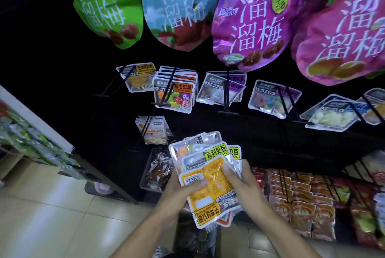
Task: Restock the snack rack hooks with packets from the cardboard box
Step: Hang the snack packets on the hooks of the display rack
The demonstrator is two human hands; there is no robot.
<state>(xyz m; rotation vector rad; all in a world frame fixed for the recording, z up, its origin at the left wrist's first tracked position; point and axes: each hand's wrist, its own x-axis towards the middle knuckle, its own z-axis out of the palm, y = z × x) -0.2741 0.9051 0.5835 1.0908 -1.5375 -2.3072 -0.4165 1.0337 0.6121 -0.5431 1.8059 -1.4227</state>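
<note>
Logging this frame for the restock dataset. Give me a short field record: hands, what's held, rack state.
left hand: left hand grips the packet stack from below, thumb on the front
right hand: right hand pinches the top yellow packet
held: packet stack, fanned, several kinds
rack: hooks carry clear candy packets; large plum bags hang above
box: dark, at the bottom edge, unclear
</note>
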